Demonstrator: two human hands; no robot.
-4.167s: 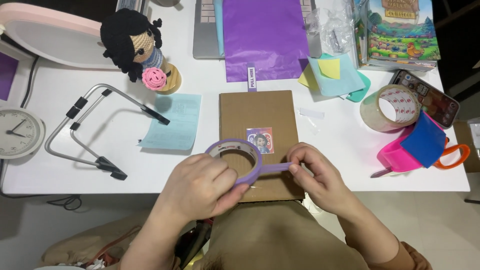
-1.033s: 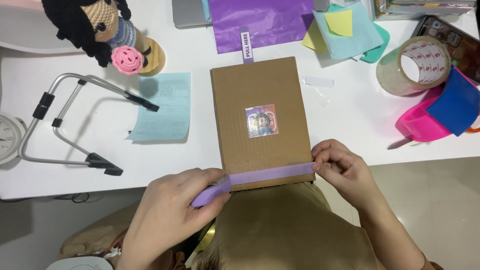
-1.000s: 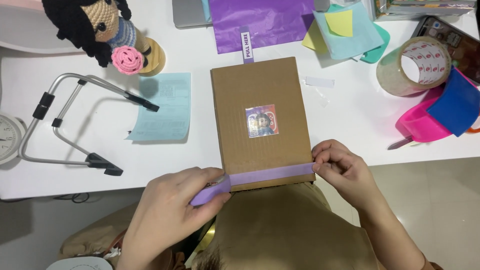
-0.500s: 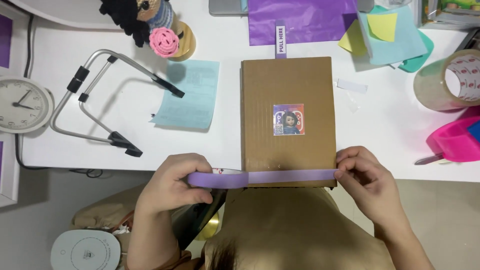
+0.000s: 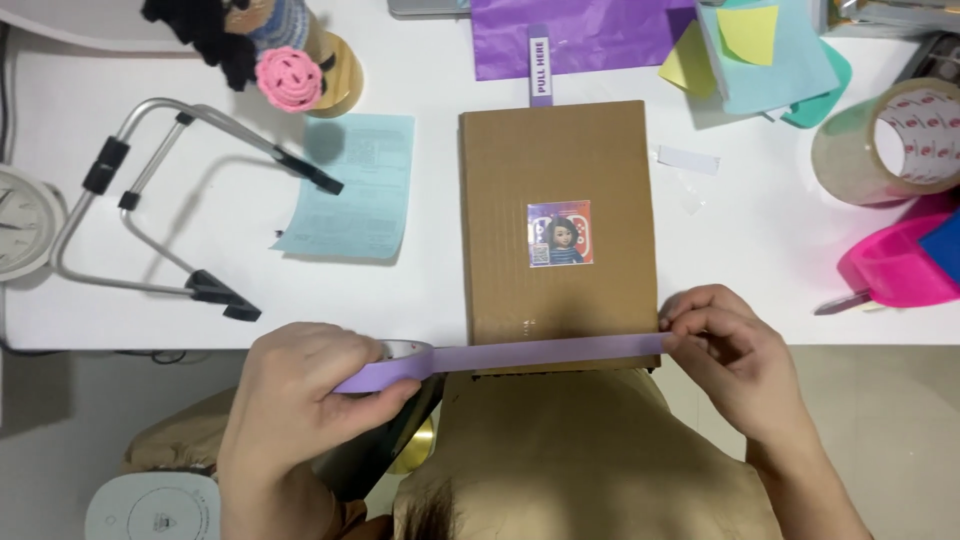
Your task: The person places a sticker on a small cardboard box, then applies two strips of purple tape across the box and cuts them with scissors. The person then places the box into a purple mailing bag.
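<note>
Nearest: left hand is gripping a roll of purple tape, fingers clenched over it. A purple tape strip is stretching taut rightward from the roll, lying across the near edge of the brown cardboard mailer. Right hand is pinching the strip's free end at the mailer's right corner.

Step, as judged: sealing the near edge; pressing the strip flat and severing it from the roll appears to be what is called for.

Mid: the mailer is lying flat on the white bench, a small square sticker at its centre. Blue paper slip and metal stand are sitting left.

Far: purple tissue paper, clear tape roll, crocheted doll.
</note>
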